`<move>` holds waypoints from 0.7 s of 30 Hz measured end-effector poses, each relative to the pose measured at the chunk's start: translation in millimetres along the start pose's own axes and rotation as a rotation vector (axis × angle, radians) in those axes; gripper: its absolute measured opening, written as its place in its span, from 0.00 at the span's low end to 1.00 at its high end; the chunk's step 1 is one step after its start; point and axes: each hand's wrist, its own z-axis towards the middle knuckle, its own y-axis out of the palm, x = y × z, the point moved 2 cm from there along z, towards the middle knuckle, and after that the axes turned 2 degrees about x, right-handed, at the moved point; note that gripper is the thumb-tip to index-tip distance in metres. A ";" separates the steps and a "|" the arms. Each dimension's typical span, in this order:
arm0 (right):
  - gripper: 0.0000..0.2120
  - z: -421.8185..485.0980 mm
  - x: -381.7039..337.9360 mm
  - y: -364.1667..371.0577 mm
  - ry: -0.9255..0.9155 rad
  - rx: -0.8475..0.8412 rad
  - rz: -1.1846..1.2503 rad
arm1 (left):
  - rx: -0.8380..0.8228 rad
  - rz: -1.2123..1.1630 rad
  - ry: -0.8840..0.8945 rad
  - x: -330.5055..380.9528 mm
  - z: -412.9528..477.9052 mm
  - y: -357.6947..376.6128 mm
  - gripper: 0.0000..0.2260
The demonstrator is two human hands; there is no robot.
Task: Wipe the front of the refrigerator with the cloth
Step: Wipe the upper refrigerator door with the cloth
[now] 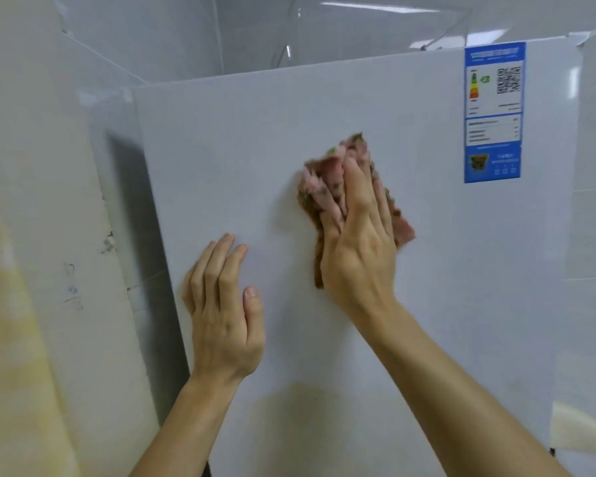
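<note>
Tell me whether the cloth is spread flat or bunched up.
Bunched up. The cloth shows folds and ridges sticking out around the right hand, which presses it against the refrigerator door.

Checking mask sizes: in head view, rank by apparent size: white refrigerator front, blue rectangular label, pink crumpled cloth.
1. White refrigerator front, clearly largest.
2-3. Blue rectangular label and pink crumpled cloth: about alike; the right hand covers part of the cloth, so unranked.

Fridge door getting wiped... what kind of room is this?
Probably a kitchen, perhaps at home. A tall white refrigerator with a blue energy label stands against glossy tiled walls, and a right hand presses a pink cloth on its door.
</note>
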 end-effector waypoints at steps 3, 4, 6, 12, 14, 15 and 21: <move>0.24 -1.8 -26.1 28.4 -0.110 0.018 -0.069 | 0.014 0.039 0.005 -19.0 2.1 -8.5 0.22; 0.26 -15.0 -32.9 34.7 -0.166 -0.024 -0.092 | 0.009 0.048 0.011 -25.3 1.7 -10.7 0.21; 0.29 -52.3 -40.8 39.2 -0.251 -0.127 -0.105 | 0.002 0.044 0.017 -35.4 -0.7 -14.5 0.21; 0.41 -153.2 -31.1 23.6 -0.422 -0.418 -0.193 | -0.046 0.063 0.016 -47.5 -7.0 -18.3 0.22; 0.40 -152.9 -28.3 20.6 -0.442 -0.439 -0.172 | -0.064 0.070 0.027 -49.9 -7.6 -19.1 0.22; 0.38 -146.1 -28.4 20.5 -0.433 -0.423 -0.150 | -0.077 0.073 0.033 -51.8 -8.2 -20.6 0.22; 0.22 -48.6 -51.3 43.7 -0.195 -0.068 -0.068 | -0.118 0.148 0.053 -74.1 -6.9 -37.6 0.26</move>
